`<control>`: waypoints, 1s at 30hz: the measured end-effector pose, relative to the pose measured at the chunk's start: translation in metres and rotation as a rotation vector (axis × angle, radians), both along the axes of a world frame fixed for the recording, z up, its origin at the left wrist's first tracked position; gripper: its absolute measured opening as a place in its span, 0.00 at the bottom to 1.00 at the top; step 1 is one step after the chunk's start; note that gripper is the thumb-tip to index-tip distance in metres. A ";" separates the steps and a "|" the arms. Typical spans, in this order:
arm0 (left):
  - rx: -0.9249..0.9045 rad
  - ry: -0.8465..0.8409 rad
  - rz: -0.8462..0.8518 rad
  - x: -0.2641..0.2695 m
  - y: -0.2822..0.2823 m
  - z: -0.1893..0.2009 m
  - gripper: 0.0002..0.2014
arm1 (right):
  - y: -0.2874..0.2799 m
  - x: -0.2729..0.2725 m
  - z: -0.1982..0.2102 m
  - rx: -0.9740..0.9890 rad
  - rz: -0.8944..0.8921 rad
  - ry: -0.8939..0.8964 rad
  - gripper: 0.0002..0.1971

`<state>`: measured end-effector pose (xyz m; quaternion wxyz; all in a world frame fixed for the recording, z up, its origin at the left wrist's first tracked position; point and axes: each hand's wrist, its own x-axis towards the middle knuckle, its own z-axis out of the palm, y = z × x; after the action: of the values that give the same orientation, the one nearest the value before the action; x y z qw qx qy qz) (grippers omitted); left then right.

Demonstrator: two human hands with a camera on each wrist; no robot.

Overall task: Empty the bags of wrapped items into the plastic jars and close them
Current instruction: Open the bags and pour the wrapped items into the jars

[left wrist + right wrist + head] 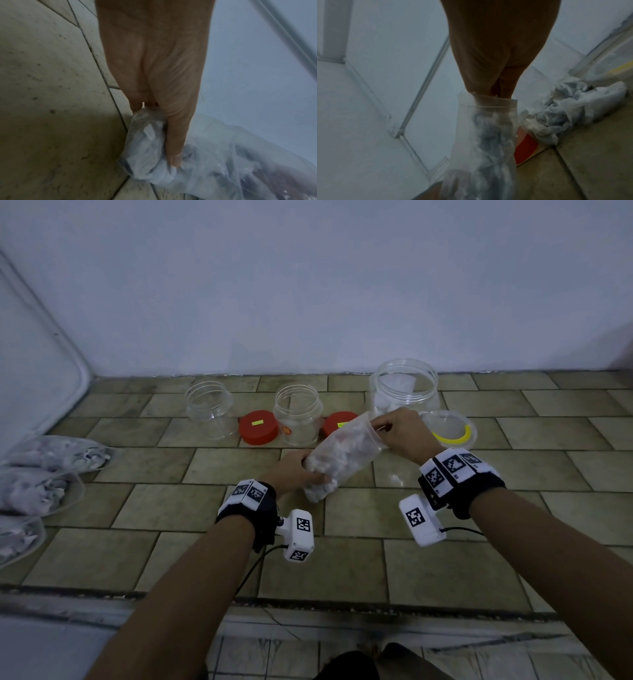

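Holding a clear zip bag (pixel 342 455) of white wrapped items aloft over the tiled floor (pixel 164 508), tilted mouth-up toward the large open jar (pixel 406 386) — left hand (pixel 291 474) cups and squeezes the bottom, presumably to support the load. Right hand (pixel 404 433) pinches the mouth edge, likely to aim the opening. Two smaller jars (pixel 298 412) stand empty — red lids (pixel 258 427) beside them, ready for closing.
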<state>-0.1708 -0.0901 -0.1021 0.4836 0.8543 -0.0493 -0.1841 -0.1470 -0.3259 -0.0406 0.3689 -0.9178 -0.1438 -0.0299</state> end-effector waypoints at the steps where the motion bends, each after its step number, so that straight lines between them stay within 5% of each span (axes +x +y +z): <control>1: -0.007 0.002 0.012 0.000 0.001 0.000 0.22 | 0.000 0.000 0.002 0.001 0.002 -0.008 0.11; 10: -0.010 -0.001 0.047 0.013 0.005 -0.004 0.38 | -0.016 0.010 0.012 0.217 -0.116 -0.064 0.12; 17: -0.040 0.017 0.077 0.020 0.003 -0.004 0.35 | -0.031 0.017 0.024 0.382 -0.146 -0.065 0.12; 21: -0.084 0.008 0.112 0.023 -0.002 -0.003 0.23 | -0.034 0.021 0.039 0.480 -0.134 -0.113 0.11; 23: -0.090 0.017 0.101 0.024 -0.002 -0.005 0.27 | -0.039 0.028 0.049 0.502 -0.140 -0.147 0.11; 30: -0.050 0.002 0.044 0.027 0.000 -0.001 0.34 | -0.058 0.060 0.062 0.230 -0.263 -0.225 0.10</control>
<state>-0.1434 -0.0899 -0.1027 0.5088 0.8426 -0.0347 -0.1731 -0.0867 -0.3839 0.0219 0.4456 -0.8714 -0.0587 -0.1965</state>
